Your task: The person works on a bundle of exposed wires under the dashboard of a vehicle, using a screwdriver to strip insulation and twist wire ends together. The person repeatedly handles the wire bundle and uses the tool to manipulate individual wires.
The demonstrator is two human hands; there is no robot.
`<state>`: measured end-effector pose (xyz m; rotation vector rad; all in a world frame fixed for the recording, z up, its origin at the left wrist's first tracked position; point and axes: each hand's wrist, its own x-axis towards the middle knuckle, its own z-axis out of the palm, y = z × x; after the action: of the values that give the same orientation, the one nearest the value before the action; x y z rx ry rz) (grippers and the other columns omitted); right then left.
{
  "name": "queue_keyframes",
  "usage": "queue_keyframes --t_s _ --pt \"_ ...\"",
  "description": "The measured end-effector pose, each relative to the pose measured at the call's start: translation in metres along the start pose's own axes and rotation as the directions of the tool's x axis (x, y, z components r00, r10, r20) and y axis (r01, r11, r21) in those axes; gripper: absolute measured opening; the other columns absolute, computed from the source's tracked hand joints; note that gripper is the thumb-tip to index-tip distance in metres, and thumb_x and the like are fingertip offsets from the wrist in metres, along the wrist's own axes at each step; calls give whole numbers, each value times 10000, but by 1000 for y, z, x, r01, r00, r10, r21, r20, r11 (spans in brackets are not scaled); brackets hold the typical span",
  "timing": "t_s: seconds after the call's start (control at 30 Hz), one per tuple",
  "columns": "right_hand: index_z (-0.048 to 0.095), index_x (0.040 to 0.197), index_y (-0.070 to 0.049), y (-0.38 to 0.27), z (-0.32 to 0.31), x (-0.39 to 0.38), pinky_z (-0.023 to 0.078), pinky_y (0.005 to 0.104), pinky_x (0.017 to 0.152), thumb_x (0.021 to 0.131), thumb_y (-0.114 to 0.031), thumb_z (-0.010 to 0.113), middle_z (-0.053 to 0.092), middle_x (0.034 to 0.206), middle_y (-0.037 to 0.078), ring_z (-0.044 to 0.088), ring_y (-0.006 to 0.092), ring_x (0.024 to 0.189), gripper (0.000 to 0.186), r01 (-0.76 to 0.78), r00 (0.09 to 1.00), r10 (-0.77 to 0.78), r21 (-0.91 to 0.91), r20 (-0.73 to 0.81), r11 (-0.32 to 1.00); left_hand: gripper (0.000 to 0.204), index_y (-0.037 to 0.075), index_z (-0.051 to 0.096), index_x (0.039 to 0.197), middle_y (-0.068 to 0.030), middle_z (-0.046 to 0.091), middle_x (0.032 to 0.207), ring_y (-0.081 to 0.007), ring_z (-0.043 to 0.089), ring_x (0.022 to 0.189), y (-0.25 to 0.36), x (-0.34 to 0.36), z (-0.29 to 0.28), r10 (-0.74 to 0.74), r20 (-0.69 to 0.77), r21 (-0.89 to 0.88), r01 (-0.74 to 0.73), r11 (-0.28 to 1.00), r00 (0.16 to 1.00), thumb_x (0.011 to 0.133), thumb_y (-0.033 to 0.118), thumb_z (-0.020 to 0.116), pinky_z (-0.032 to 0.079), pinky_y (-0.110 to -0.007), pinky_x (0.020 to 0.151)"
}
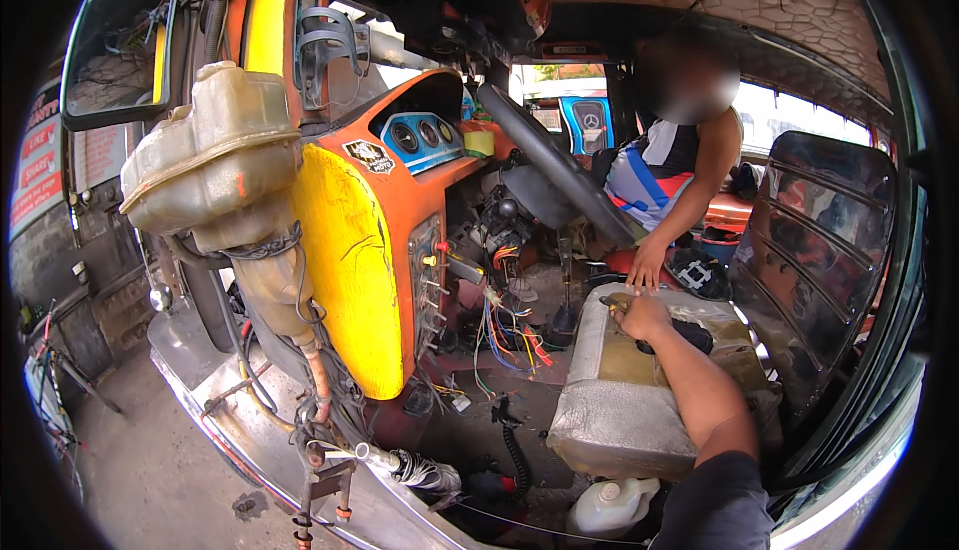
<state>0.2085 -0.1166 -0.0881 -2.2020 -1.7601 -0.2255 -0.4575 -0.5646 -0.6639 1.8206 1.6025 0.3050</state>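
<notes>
The right hand [644, 318] is at the padded seat [619, 418] near the steering wheel [559, 170]; its fingers curl partway, any hold unclear; the cushion looks bulky, softly yielding, best gripped beneath its edges.

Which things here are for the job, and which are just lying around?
For the job, it seems:
silver-grey seat cushion, with the right hand on it
the co-worker's hand, close to that right hand

Just lying about, it seems:
white plastic jug
black coiled cord
</notes>
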Motion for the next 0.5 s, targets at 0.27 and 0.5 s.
queue_keyframes --t_s 0.27,0.5 --pt "787 1238 -19 7 7 2 564 511 1032 1017 -586 593 693 1353 272 701 412 1212 639 -20 1000 20 -23 23 1000 298 47 777 1189 -219 759 1204 -406 698 1120 5 -3 -5 -46 13 46 45 998 999 993 208 621 543 -519 995" --pt "793 1174 23 7 2 -7 567 488 1042 986 -551 662 723 1274 259 707 407 1199 618 -37 999 36 -8 -34 999 311 51 779 1193 -222 759 1205 -407 703 1128 5 -7 -10 -73 26 54 71 996 997 985 229 631 548 -515 994"
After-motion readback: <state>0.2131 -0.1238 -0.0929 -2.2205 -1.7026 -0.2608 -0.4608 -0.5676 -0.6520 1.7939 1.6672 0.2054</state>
